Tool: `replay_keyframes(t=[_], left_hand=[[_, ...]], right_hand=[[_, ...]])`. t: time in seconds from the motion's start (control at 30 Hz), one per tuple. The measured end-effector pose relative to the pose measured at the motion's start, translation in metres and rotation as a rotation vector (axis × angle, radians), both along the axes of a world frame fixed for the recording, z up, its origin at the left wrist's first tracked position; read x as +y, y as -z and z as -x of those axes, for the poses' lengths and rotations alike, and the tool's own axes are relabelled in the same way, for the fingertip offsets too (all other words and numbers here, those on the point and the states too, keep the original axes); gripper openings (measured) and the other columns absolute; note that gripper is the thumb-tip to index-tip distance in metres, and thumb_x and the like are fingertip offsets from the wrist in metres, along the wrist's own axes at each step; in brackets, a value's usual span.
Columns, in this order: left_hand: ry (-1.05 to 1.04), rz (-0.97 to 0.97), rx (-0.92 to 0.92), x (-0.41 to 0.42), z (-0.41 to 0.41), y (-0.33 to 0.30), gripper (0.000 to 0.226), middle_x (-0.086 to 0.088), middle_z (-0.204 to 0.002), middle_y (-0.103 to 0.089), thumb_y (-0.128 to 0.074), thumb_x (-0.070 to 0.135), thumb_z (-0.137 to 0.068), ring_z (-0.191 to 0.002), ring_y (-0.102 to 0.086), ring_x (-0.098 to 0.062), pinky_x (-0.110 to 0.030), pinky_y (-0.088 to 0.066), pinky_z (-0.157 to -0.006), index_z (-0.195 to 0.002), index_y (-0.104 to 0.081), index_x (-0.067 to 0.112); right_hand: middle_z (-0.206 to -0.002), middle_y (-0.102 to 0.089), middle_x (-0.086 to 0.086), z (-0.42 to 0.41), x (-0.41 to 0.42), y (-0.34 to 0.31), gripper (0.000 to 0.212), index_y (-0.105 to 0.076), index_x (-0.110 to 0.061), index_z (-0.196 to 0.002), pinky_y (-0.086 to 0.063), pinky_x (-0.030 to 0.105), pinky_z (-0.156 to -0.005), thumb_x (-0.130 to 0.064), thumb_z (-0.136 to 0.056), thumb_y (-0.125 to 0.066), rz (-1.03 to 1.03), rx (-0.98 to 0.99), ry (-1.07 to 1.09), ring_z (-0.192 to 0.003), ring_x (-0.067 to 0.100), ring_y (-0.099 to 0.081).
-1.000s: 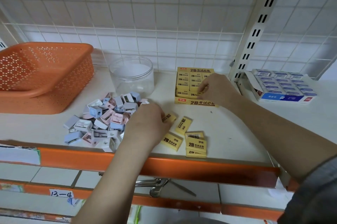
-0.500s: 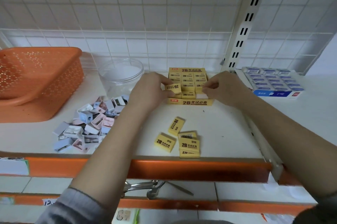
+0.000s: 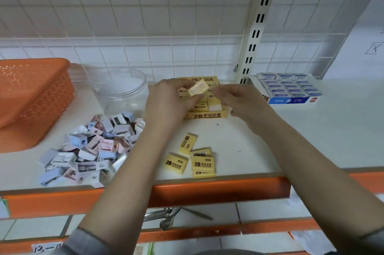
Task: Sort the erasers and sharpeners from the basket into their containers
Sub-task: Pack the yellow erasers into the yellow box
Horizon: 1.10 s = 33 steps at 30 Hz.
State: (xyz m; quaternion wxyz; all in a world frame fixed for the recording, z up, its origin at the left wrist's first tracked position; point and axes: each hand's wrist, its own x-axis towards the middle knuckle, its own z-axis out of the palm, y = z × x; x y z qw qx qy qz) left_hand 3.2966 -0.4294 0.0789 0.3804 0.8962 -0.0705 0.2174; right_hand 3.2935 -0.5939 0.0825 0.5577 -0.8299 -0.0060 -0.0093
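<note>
Currently the yellow eraser is tilted and motion-blurred — print unreadable — held above the yellow eraser box at the back of the shelf. Left hand pinches it, grip closed on its edges. Right hand is just beside it, fingers curled — can't tell if it's touching. Both forearms hide part of the shelf.

Single head-worn view, close, forward and down over the shelf.

A box of blue-labelled packs sits beside a slotted upright.
</note>
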Motion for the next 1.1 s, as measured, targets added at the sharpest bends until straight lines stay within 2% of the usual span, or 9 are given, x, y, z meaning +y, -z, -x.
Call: replay_keyframes(t=[0.2, 0.37, 0.47, 0.6, 0.7, 0.73, 0.83, 1.0, 1.1], left_hand=[[-0.048, 0.065, -0.118, 0.001, 0.015, 0.009, 0.031, 0.007, -0.1, -0.071, -0.075, 0.036, -0.076, -0.085, -0.057, -0.015, -0.014, -0.034, -0.065, -0.103, -0.073, 0.022], [-0.116, 0.023, 0.107, 0.018, 0.025, 0.004, 0.039, 0.006, -0.105, -0.069, -0.065, 0.048, -0.081, -0.093, -0.06, -0.016, -0.028, -0.047, -0.079, -0.11, -0.07, 0.023], [-0.092, -0.083, 0.377, 0.025, 0.038, 0.011, 0.037, 0.006, -0.098, -0.069, -0.063, 0.052, -0.081, -0.092, -0.063, -0.013, -0.029, -0.049, -0.079, -0.105, -0.071, 0.024], [-0.081, -0.202, 0.6, 0.018, 0.047, 0.022, 0.05, 0.01, -0.102, -0.065, -0.063, 0.064, -0.075, -0.097, -0.061, -0.012, -0.034, -0.051, -0.084, -0.109, -0.065, 0.028], [-0.082, -0.265, 0.655, 0.018, 0.046, 0.024, 0.049, 0.009, -0.108, -0.064, -0.068, 0.057, -0.075, -0.102, -0.06, -0.013, -0.035, -0.05, -0.089, -0.114, -0.062, 0.028], [-0.073, -0.277, 0.672, 0.018, 0.046, 0.024, 0.05, 0.009, -0.109, -0.064, -0.069, 0.057, -0.074, -0.103, -0.059, -0.013, -0.035, -0.049, -0.089, -0.114, -0.061, 0.028], [-0.054, -0.308, 0.7, 0.017, 0.046, 0.021, 0.051, 0.009, -0.11, -0.063, -0.07, 0.056, -0.073, -0.104, -0.059, -0.013, -0.036, -0.049, -0.09, -0.116, -0.06, 0.029], [-0.027, -0.369, 0.674, 0.014, 0.046, 0.019, 0.041, 0.007, -0.108, -0.064, -0.069, 0.043, -0.079, -0.098, -0.061, -0.014, -0.036, -0.052, -0.086, -0.116, -0.062, 0.027], [-0.004, -0.4, 0.669, 0.013, 0.045, 0.019, 0.046, 0.006, -0.113, -0.063, -0.069, 0.041, -0.079, -0.103, -0.059, -0.014, -0.035, -0.051, -0.088, -0.123, -0.059, 0.028]], right_hand=[[-0.053, -0.062, -0.024, -0.005, 0.014, -0.002, 0.016, -0.066, -0.027, -0.075, -0.041, 0.004, -0.047, -0.022, -0.09, -0.063, -0.189, -0.003, -0.04, -0.052, -0.015, -0.055], [-0.085, -0.068, -0.004, -0.028, 0.015, -0.008, 0.02, -0.06, -0.016, -0.085, -0.041, 0.02, -0.054, -0.023, -0.098, -0.047, -0.155, 0.032, 0.018, -0.059, 0.003, -0.059], [-0.086, -0.062, -0.004, -0.044, 0.011, -0.008, 0.018, -0.059, -0.018, -0.098, -0.042, 0.022, -0.058, -0.024, -0.1, -0.043, 0.137, -0.033, -0.054, -0.06, 0.007, -0.055], [-0.066, -0.054, -0.007, -0.054, 0.012, 0.006, 0.024, -0.067, -0.018, -0.104, -0.037, 0.011, -0.046, -0.018, -0.1, -0.044, 0.55, -0.124, -0.288, -0.045, 0.002, -0.039], [-0.071, -0.06, -0.007, -0.061, 0.015, 0.021, 0.024, -0.069, -0.017, -0.108, -0.056, 0.035, -0.074, -0.018, -0.098, -0.047, 0.583, -0.107, -0.325, -0.056, 0.012, -0.047], [-0.072, -0.06, -0.012, -0.063, 0.017, 0.024, 0.024, -0.07, -0.018, -0.109, -0.056, 0.034, -0.075, -0.019, -0.098, -0.049, 0.578, -0.125, -0.315, -0.059, 0.013, -0.049], [-0.084, -0.062, -0.018, -0.064, 0.021, 0.031, 0.024, -0.07, -0.017, -0.112, -0.039, 0.005, -0.059, -0.021, -0.097, -0.052, 0.577, -0.217, -0.28, -0.059, -0.004, -0.048], [-0.104, -0.054, -0.004, -0.067, 0.016, 0.039, 0.017, -0.071, -0.021, -0.105, -0.045, 0.022, -0.078, -0.023, -0.09, -0.063, 0.548, -0.249, -0.165, -0.085, 0.008, -0.051], [-0.097, -0.056, -0.007, -0.065, 0.011, 0.037, 0.022, -0.071, -0.02, -0.105, -0.042, 0.012, -0.073, -0.025, -0.083, -0.071, 0.532, -0.214, -0.171, -0.087, 0.008, -0.055]])
